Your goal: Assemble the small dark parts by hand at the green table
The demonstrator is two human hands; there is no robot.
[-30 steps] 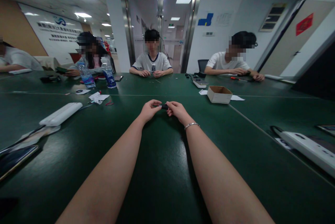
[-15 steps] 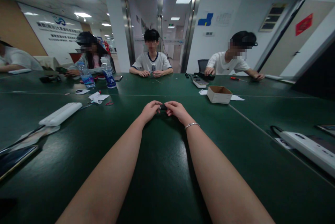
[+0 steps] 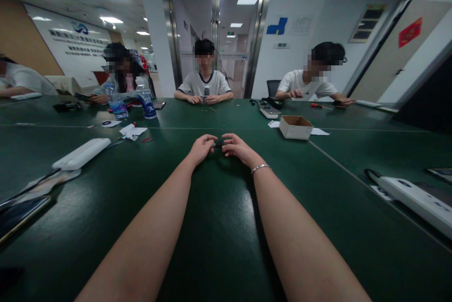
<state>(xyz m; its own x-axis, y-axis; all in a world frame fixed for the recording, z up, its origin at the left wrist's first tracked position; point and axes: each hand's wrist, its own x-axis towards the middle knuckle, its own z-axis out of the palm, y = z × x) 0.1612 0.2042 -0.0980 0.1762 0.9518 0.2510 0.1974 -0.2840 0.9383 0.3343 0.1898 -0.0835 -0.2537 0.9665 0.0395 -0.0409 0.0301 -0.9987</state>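
A small black piece with a shiny end [image 3: 218,145] is just above the table in front of me, too small to name its kind. My left hand [image 3: 202,149] is closed in a pinch on its shiny left end, between thumb and fingertips. My right hand [image 3: 240,148], with a silver bracelet [image 3: 260,168] at the wrist, is at the piece's right end. Its fingers are apart and curved around that end; whether a fingertip still touches the piece is hard to see. Both forearms reach forward over the dark green table [image 3: 219,226].
A small open box [image 3: 295,129] stands ahead to the right, near a white device [image 3: 270,111]. Power strips lie right [image 3: 416,198] and left [image 3: 83,154], with a phone [image 3: 23,217] at the left edge. Two bottles [image 3: 116,102] stand farther left. Several people sit around the table.
My right hand's fingers have spread and drawn back slightly to the right from the black piece. My left hand keeps its pinch. The person at far right has raised one hand from the table.
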